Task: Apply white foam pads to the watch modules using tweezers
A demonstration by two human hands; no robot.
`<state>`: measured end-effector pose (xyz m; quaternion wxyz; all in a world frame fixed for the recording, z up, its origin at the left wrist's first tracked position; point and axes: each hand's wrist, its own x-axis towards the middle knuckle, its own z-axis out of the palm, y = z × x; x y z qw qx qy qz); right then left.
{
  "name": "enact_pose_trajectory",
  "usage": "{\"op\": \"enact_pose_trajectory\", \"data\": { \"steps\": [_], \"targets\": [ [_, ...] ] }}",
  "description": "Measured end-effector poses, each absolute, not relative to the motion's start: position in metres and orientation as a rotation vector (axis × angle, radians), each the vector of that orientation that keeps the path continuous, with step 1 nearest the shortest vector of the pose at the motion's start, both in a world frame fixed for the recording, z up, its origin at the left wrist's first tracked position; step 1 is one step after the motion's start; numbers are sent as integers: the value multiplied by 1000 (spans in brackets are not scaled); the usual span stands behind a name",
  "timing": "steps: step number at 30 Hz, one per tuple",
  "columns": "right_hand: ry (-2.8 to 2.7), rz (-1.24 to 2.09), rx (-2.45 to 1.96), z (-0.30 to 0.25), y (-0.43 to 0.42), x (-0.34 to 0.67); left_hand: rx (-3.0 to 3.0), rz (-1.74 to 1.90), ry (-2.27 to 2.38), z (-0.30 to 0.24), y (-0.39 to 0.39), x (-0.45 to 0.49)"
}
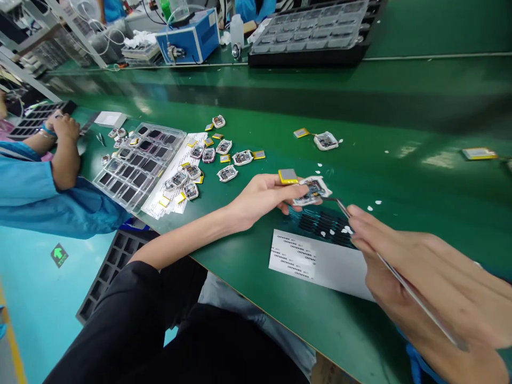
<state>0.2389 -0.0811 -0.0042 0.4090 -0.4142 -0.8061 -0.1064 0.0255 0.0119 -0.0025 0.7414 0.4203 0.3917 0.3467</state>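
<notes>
My left hand (262, 200) grips a small white device housing (313, 190) with its circuit board showing, thumb on top and fingers beneath. A yellow-edged silver battery (288, 176) sits beside the housing, over my fingers. In my right hand (416, 282) is a slim metal pick (416, 296), its bent tip at the housing's lower right edge. Its far end reaches back across the palm. Below the housing, a printed white sheet (296, 256) and a dark strip of black pieces (320, 220) lie on the green table, with small white scraps (347, 230) on the strip.
Several similar housings (228, 173) with batteries lie to the left, near a clear compartment tray (140, 165). Another housing (326, 141) is farther back; a battery (479, 154) lies right. A co-worker's hands (64, 125) are far left. A blue box (190, 37) and a tray (312, 29) stand behind.
</notes>
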Motion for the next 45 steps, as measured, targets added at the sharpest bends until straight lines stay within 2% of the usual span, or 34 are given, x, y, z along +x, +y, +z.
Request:
{"op": "enact_pose_trajectory", "data": {
  "steps": [11, 21, 27, 37, 42, 45],
  "targets": [
    [-2381, -297, -1009, 6, -89, 242, 841, 927, 855, -10, -3, 35],
    [-2336, -285, -979, -1, -95, 242, 944, 924, 849, -7, -7, 34],
    [-2311, -128, -1016, 4, -99, 238, 940, 920, 843, -7, -8, 34],
    [-2167, -252, -941, -14, -85, 238, 971, 942, 831, -8, -11, 37],
    [-2112, -140, -1023, -11, -86, 240, 1020, 930, 818, -9, -12, 37],
    [-2136, -199, -955, -11, -85, 238, 1012, 932, 788, -8, -13, 36]
  ]
}}
